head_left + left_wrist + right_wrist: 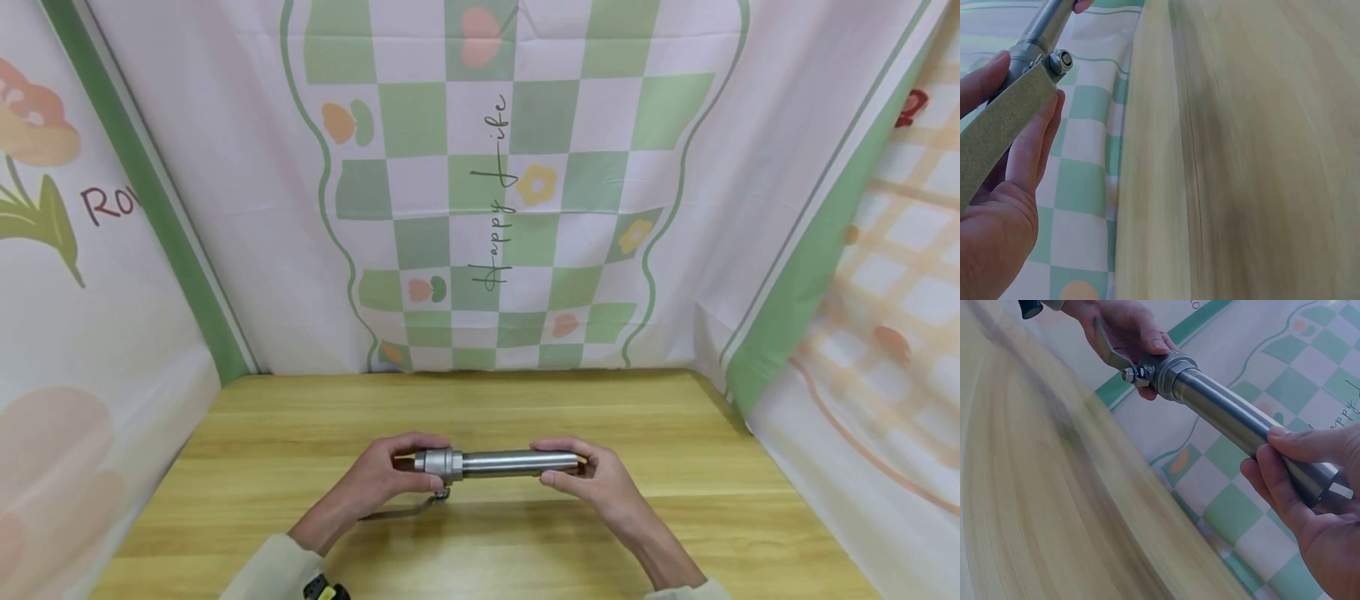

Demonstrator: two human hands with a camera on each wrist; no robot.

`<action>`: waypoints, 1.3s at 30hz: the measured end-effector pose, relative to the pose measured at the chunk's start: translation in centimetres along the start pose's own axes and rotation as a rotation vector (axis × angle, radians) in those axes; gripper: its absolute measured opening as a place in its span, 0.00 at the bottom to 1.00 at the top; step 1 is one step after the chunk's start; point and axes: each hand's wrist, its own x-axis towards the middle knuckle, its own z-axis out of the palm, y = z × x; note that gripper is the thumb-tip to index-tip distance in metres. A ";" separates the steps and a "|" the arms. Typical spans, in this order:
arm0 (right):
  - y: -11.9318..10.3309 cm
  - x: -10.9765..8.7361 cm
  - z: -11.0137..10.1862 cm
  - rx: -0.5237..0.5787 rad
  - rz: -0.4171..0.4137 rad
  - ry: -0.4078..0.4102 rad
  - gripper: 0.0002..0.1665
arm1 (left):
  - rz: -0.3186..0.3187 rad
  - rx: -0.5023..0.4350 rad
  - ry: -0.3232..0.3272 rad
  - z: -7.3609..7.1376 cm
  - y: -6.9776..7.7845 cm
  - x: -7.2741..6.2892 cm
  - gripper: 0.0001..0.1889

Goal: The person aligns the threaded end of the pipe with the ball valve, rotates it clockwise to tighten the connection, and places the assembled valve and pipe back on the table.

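Held level above the table is a metal ball valve (441,463) with a smooth steel pipe (502,463) joined to its right end. Some bare thread shows on the pipe where it enters the valve's hex end in the right wrist view. My left hand (378,477) grips the valve body, thumb in front and fingers behind. The valve's flat lever handle (1007,122) runs back beneath that hand from a nut and stem (1060,61). My right hand (600,479) holds the pipe's far end between thumb and fingers; its open end shows in the right wrist view (1330,481).
Beneath both hands lies a wood-grain table (480,550). Printed cloth hangs behind it as a green-and-white checked curtain (487,183), with more cloth at the left (90,333) and right (885,358). A dark band with yellow (326,590) sits at the left sleeve.
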 end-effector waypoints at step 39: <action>-0.3 0.2 0.7 0.114 0.011 0.065 0.24 | 0.032 -0.011 -0.012 0.4 0.0 -0.2 0.28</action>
